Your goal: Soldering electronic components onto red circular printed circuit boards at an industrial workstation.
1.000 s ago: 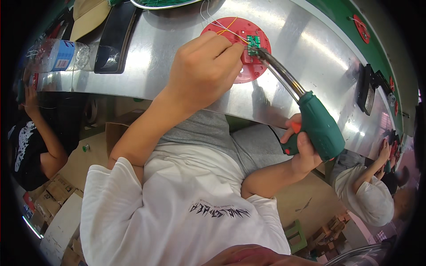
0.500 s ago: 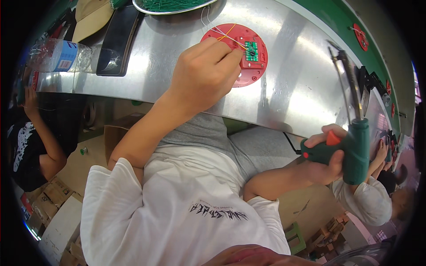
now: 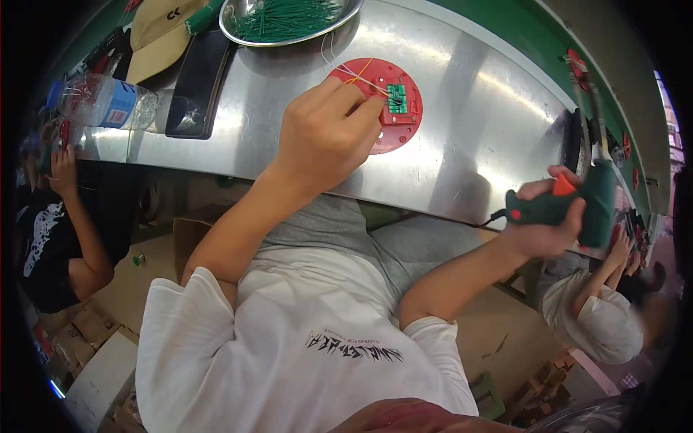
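Observation:
On the metal bench lies a round red plastic housing (image 3: 408,137) with a small green circuit board (image 3: 397,99) set in it. Thin white and yellow wires (image 3: 351,73) run across the housing to the board. My left hand (image 3: 326,131) is closed in a pinch at the board's left edge, on the wires; its fingertips are partly hidden. Off to the right, my right hand (image 3: 552,220) grips a dark green soldering gun (image 3: 598,206) with an orange trigger. The gun's metal tip points up, away from the board, and is blurred.
A metal bowl (image 3: 303,41) of green wires stands behind the housing. To the left lie a black phone-like slab (image 3: 193,108), a clear plastic bottle (image 3: 97,101) and a tan cap (image 3: 160,40). The gun's cord (image 3: 491,219) hangs by the bench edge. Other people sit at both sides.
My right hand has carried the soldering gun farther right and up. My left hand keeps its pinch at the board. The whole view has shifted a little, showing more of the bowl.

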Tool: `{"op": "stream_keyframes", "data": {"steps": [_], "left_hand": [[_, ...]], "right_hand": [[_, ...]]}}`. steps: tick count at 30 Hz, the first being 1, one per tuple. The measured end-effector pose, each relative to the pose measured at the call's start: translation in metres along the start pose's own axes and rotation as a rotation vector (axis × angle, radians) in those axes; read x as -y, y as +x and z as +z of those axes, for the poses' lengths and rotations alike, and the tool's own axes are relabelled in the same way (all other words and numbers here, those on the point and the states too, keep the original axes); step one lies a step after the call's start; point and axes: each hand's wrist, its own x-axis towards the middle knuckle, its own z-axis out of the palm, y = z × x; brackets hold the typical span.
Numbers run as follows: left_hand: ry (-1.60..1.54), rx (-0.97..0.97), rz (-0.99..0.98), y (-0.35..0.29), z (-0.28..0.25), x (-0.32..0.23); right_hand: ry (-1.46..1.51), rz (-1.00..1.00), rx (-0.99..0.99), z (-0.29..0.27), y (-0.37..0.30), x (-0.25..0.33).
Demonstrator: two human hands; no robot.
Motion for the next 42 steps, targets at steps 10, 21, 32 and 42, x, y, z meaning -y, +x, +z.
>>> {"op": "stream_keyframes", "data": {"steps": [10,21,32,42], "left_hand": [[-0.135,0.563,-0.018,0.053,-0.024,0.007],[0.481,0.4,-0.206,0.23,0.145,0.123],[0.135,0.509,-0.507,0.264,0.244,0.117],[-0.327,0.751,0.005,0.169,0.078,0.048]], "right_hand": [[0.064,0.072,-0.331,-0.001,-0.007,-0.023],[0.099,0.034,-0.606,0.0,-0.007,-0.019],[-0.03,-0.086,-0.743,0.015,-0.004,-0.02],[0.002,-0.046,-0.659,0.003,-0.009,-0.02]]}}
